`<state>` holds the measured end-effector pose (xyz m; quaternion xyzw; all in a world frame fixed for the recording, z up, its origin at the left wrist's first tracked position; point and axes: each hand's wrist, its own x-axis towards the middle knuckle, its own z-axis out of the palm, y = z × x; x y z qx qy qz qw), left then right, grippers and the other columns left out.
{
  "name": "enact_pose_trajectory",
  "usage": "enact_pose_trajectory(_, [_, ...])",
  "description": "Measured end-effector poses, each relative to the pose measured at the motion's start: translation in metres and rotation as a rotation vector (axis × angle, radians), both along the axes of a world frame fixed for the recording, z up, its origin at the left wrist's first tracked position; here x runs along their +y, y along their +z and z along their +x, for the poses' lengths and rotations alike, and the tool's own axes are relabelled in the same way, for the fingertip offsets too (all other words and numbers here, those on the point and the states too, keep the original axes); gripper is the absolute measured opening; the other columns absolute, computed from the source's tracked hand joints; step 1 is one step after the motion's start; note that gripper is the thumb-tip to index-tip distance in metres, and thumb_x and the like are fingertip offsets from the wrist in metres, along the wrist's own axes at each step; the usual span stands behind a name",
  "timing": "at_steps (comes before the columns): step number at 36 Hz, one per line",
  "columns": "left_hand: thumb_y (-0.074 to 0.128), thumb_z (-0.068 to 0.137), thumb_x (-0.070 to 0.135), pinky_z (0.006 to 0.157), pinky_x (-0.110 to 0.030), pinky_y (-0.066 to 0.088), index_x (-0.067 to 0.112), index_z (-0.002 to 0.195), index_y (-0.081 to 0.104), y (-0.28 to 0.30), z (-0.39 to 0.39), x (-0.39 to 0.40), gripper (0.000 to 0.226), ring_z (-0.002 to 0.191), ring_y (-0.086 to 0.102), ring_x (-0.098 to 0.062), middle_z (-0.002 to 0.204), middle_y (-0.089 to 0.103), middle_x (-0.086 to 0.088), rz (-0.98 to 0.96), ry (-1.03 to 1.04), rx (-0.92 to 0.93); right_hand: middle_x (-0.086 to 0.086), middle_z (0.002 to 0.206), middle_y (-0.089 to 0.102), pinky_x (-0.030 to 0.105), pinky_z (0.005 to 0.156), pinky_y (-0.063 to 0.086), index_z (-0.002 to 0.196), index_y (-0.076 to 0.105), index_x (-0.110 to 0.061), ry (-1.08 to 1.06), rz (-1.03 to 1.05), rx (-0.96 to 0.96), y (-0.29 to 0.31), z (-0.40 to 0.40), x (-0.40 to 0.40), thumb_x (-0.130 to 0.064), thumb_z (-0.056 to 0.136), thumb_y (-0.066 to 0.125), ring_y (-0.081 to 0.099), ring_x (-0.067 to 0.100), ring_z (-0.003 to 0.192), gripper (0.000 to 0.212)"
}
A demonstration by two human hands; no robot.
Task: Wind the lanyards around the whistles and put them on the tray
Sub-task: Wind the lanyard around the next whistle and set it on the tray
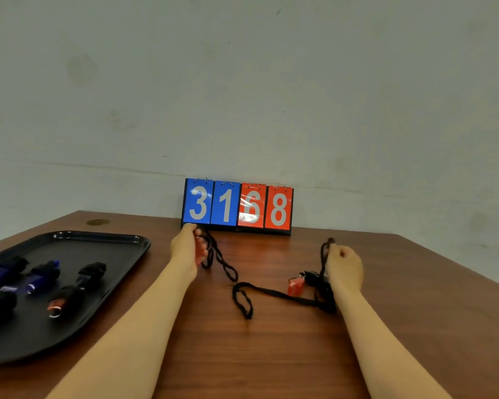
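Two hands [188,246] [344,267], fingers curled round twisted black cords; glossy oval tray [104,286]

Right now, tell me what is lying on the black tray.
On the tray lie several whistles already wound in black lanyards: blue ones at the left, a black one, and one showing red. The frame's left edge cuts some off, so no sure count.
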<state>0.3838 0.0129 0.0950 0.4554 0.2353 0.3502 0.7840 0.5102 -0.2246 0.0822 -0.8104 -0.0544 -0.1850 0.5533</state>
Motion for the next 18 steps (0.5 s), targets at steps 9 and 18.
enact_pose_trajectory(9, [0.046, 0.100, 0.025, 0.038, -0.010, 0.034, 0.014, 0.085, 0.060, 0.025, -0.001, -0.058, 0.023, 0.051, 0.045, -0.007, 0.063, 0.051, 0.001, 0.650, -0.282, 0.117, 0.000, 0.142, 0.045, 0.035, 0.105, 0.041, 0.144, 0.040, -0.024, 0.190, -0.228, -0.284, 0.006, -0.021, 0.018, -0.026, 0.095, 0.054, 0.041, 0.016, 0.131, 0.050])
enact_pose_trajectory(18, [0.048, 0.099, 0.025, 0.038, -0.009, 0.033, 0.015, 0.083, 0.062, 0.028, -0.007, -0.059, 0.024, 0.048, 0.043, -0.005, 0.059, 0.049, 0.002, 0.651, -0.294, 0.087, -0.018, 0.112, 0.060, 0.015, 0.082, 0.042, 0.122, 0.057, -0.029, 0.796, -0.333, 0.006, 0.001, -0.052, 0.038, -0.050, 0.093, 0.050, 0.056, 0.002, 0.107, 0.037])
